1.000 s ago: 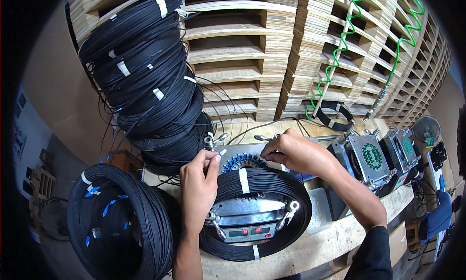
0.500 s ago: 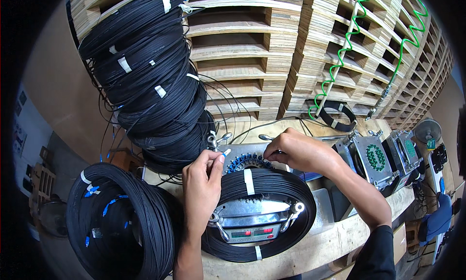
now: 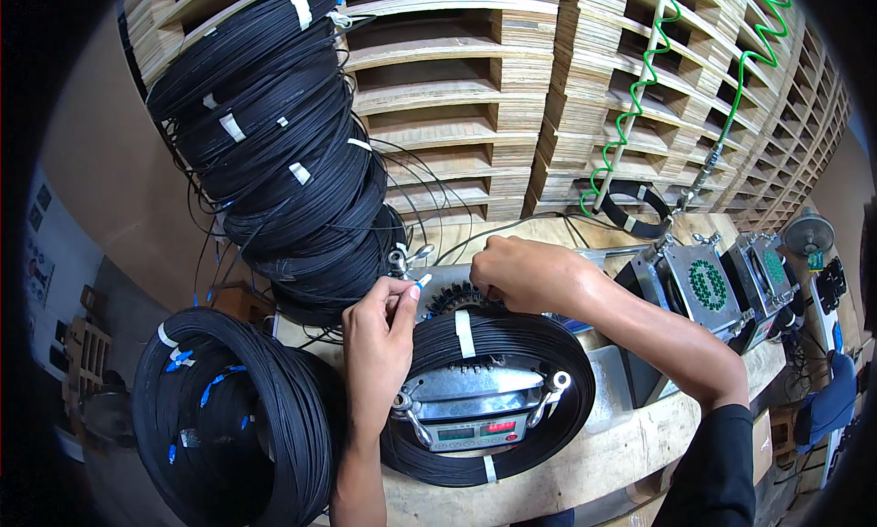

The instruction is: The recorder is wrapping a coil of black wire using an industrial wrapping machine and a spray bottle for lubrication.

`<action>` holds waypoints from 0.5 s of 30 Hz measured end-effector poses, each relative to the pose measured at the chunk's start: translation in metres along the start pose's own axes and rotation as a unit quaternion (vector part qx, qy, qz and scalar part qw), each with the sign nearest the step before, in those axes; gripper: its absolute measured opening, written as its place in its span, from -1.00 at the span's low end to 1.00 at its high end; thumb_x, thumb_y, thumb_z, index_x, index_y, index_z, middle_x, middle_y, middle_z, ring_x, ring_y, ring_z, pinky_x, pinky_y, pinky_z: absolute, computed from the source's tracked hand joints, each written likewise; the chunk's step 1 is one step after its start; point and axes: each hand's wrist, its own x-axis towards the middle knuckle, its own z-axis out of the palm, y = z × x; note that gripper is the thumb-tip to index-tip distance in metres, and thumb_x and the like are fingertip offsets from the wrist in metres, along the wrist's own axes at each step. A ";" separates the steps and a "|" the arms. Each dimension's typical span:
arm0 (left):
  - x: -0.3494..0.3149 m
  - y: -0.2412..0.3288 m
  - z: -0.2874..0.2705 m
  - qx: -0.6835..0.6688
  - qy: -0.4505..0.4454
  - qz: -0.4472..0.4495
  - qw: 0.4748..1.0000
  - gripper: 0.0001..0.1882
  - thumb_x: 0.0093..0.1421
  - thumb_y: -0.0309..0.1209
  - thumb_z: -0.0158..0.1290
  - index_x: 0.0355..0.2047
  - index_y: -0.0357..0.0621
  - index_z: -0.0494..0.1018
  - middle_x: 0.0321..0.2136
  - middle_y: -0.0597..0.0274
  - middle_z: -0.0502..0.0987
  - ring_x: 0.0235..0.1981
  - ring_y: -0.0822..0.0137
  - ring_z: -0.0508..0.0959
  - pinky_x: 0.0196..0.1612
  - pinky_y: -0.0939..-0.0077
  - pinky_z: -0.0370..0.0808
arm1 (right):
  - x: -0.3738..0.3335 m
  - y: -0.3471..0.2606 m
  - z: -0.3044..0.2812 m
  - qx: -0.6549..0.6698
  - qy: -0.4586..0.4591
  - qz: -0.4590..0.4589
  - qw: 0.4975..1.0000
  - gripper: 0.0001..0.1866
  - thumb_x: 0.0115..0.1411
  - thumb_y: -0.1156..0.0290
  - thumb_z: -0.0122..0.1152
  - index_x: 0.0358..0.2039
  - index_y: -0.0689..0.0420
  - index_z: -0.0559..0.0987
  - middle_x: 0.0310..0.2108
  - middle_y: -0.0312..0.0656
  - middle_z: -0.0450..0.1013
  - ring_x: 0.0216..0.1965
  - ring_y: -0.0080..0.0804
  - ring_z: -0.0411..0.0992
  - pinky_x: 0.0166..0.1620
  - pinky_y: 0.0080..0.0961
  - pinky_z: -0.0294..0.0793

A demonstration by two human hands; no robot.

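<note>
Between thumb and fingers, my left hand (image 3: 379, 333) pinches a small blue fiber-optic connector (image 3: 423, 284) with a white tip pointing up and right. My right hand (image 3: 525, 273) reaches over a ring of blue connectors (image 3: 448, 299) on a metal machine (image 3: 470, 390); its fingers are closed, and whatever they grip is hidden. A coil of black cable (image 3: 574, 436), tied with white tape, lies around the front of the machine. Inside the coil show the machine's lit display panel (image 3: 475, 434) and two metal clamp handles.
At the left a tall stack of black cable coils (image 3: 283, 162) leans beside wooden pallets (image 3: 438, 79). Another coil (image 3: 301, 417) with blue connectors stands near my left forearm. Similar machines with green-dotted plates (image 3: 703, 285) sit on the bench to the right. Green spiral hoses (image 3: 630, 93) hang behind.
My right hand has moved left along the ring, closer to my left hand. My left hand keeps its pinch on the connector, almost unmoved. The whole view has shifted slightly.
</note>
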 end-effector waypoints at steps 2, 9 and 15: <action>0.001 0.001 -0.003 0.018 -0.030 -0.010 0.999 -0.82 0.33 -0.45 0.06 -0.25 -0.37 0.53 -0.53 0.33 0.52 -0.53 0.63 0.43 -0.45 0.70 0.40 | 0.000 0.011 0.013 0.029 0.026 -0.016 0.999 -0.82 0.04 0.59 0.21 -0.29 0.22 0.64 -0.40 0.02 0.56 -0.20 -0.03 0.52 -0.13 -0.24 0.52; 0.004 0.028 -0.013 0.127 -0.038 0.023 0.991 -0.81 0.24 -0.45 0.12 -0.26 -0.39 0.56 -0.67 0.13 0.48 -0.64 0.49 0.41 -0.50 0.50 0.33 | -0.052 0.000 0.028 0.229 0.210 0.040 0.950 -0.71 0.19 0.40 0.25 -0.08 0.18 0.58 -0.25 0.06 0.56 -0.35 -0.08 0.53 -0.25 -0.32 0.51; 0.015 0.039 -0.013 0.189 -0.112 0.031 0.975 -0.81 0.22 -0.43 0.13 -0.26 -0.33 0.61 -0.60 -0.05 0.54 -0.61 0.27 0.52 -0.43 0.38 0.41 | -0.089 -0.010 0.077 0.412 0.319 0.100 0.848 -0.27 0.17 0.19 0.33 0.29 0.08 0.27 -0.33 -0.18 0.36 -0.30 -0.42 0.31 -0.14 -0.48 0.35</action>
